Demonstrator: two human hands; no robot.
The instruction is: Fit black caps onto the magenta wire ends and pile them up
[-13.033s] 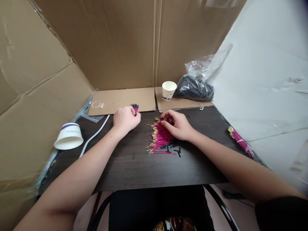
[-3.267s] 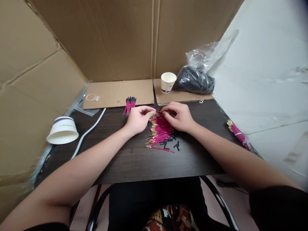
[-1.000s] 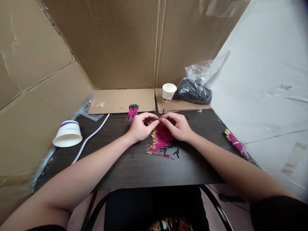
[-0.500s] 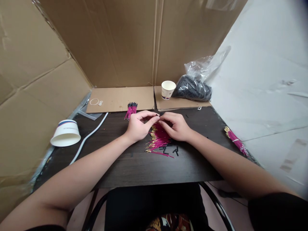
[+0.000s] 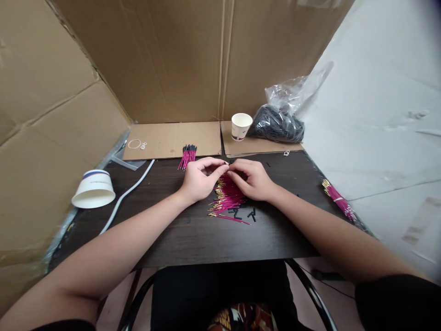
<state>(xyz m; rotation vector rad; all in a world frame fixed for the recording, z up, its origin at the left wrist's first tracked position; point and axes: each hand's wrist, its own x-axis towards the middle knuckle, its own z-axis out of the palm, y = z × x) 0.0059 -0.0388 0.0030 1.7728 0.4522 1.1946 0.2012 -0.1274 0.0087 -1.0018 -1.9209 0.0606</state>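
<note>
My left hand [image 5: 203, 178] and my right hand [image 5: 251, 179] meet fingertip to fingertip above a pile of magenta wires with gold pin ends [image 5: 229, 195]. Thumb and forefinger of the left are pinched on a tiny dark piece with a gold glint [image 5: 226, 162]; the fingers cover most of it. The right is pinched closed too, and what it grips is hidden. Short black sleeves [image 5: 235, 213] lie scattered at the near side of the pile. Beyond my left hand rests a bunch of magenta wires with black ends [image 5: 188, 157].
A paper cup [image 5: 241, 126] stands at the back beside a clear bag of black pieces [image 5: 278, 122]. Another cup [image 5: 93, 189] lies tipped at the left near a white cable [image 5: 129, 195]. A banded wire bundle [image 5: 338, 200] lies by the right edge. Cardboard walls [image 5: 172, 59] enclose the table.
Both hands stay in nearly the same place with small finger movements. A gold glint now shows at the left fingertips, where a black bit showed before. The view has shifted slightly.
</note>
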